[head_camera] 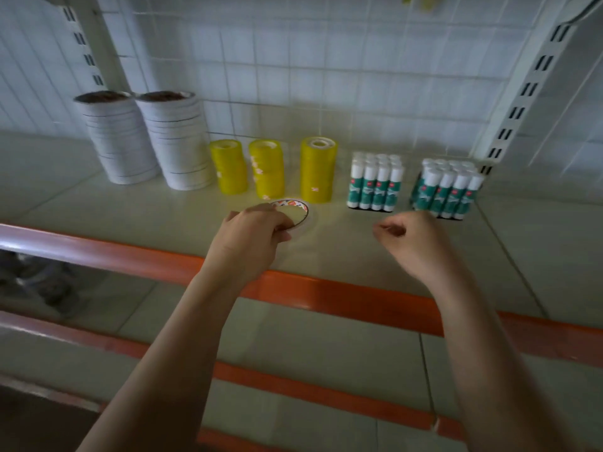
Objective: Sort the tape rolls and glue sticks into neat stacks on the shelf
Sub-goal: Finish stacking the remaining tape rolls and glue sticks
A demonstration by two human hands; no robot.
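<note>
Your left hand (257, 230) pinches a flat, clear tape roll (293, 212) with a printed core at frame centre, on the smooth shelf (342, 243); your right hand (411, 236) hangs curled, holding nothing. Likely next: lift it onto a glossy yellow tape stack (318, 169), squarely. Capped glue sticks (375, 182) stand right.
</note>
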